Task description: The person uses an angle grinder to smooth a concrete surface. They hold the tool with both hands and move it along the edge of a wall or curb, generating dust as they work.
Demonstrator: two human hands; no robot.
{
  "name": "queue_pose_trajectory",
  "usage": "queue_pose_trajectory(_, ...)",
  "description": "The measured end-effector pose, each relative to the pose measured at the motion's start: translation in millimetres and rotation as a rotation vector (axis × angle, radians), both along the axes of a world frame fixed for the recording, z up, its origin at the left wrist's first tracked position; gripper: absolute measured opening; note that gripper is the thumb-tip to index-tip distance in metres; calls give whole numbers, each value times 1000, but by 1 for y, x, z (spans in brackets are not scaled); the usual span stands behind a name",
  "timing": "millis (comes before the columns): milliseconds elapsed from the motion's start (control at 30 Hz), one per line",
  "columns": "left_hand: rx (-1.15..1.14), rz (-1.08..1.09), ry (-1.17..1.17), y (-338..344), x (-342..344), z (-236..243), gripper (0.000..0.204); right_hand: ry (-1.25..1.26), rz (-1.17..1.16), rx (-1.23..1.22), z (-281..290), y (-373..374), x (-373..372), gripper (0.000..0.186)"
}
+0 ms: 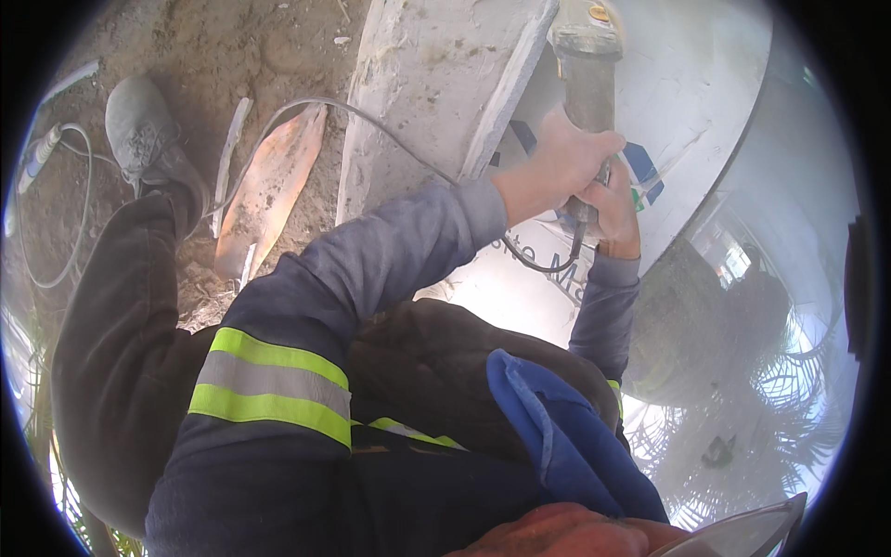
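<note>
My left hand (pixel 561 162) and my right hand (pixel 608 209) are both closed around a dusty grey cylindrical power tool (pixel 587 88), which looks like a grinder, with its head toward the top of the view. A dark cord (pixel 548 267) runs from its lower end. Beneath it lies a white panel (pixel 696 102) with dark blue printed shapes and lettering. Pale dust hazes the area round the tool's head, hiding what it touches. A thick grey-white slab (pixel 418 84) with a raised edge lies just left of the tool.
My boot (pixel 139 130) rests on dusty ground at the left, beside an orange-tinged flat piece (pixel 264 195) and white strips. A cord connector (pixel 39 153) lies at the far left. A glossy curved surface (pixel 742 288) reflecting palm leaves fills the right side.
</note>
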State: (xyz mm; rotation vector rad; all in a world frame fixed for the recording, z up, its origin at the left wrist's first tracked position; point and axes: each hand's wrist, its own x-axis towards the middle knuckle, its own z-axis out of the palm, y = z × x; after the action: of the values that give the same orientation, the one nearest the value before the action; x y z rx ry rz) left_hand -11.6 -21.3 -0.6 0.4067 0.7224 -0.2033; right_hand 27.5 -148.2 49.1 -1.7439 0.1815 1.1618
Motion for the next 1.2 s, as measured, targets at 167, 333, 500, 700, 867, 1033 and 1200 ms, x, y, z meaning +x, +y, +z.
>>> queue_pose_trajectory(167, 2, 19, -31, -8, -15, 7, 42, -54, 85, -54, 9, -11, -13, 35)
queue_pose_trajectory(333, 28, 30, -44, -15, -17, 3, 43, -40, 90, -60, 6, -19, -13, 37)
queue_pose_trajectory(500, 62, 79, -46, -17, -9, -4, 44, -92, 68, -32, -3, -15, -7, 37)
queue_pose_trajectory(700, -24, 90, 33, -1, 4, 6, 46, 26, 71, 37, -2, -4, 11, 38)
queue_pose_trajectory(867, -32, 78, 12, -1, 13, -11, 45, 56, 105, 52, -8, 3, 22, 38)
queue_pose_trajectory(1033, 27, 25, 43, 1, 3, 4, 43, 46, 66, -6, -5, -7, 10, 38)
queue_pose_trajectory(1200, 38, 29, -27, -15, -22, 10, 49, -4, 43, -41, 14, -15, -17, 40)
